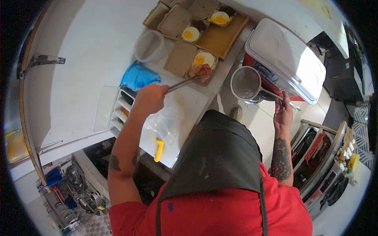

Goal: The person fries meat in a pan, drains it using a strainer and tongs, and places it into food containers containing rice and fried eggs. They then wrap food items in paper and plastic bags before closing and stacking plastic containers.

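Note:
My left hand [151, 98] is closed around long, thin metal tongs [181, 83]. Their tip touches reddish slices of meat, seemingly bacon [201, 71], in an open cardboard takeaway box [179, 59]. Beside the meat in that box lies a fried egg [204, 59]. Off to the right, my right hand [282, 112] grips the handle of a round mesh strainer [246, 83], held out over the floor next to the counter edge. Inside the strainer only a few small bits show. The tongs' tip is partly hidden by the meat.
Two more boxes with fried eggs [191, 34] [219, 18] stand on a wooden tray [224, 37]. A clear tub [149, 46], blue bag [139, 76], divided container [123, 110] and yellow-handled utensil [159, 151] lie near my left arm. A white-lidded cooler [289, 55] stands beyond the strainer.

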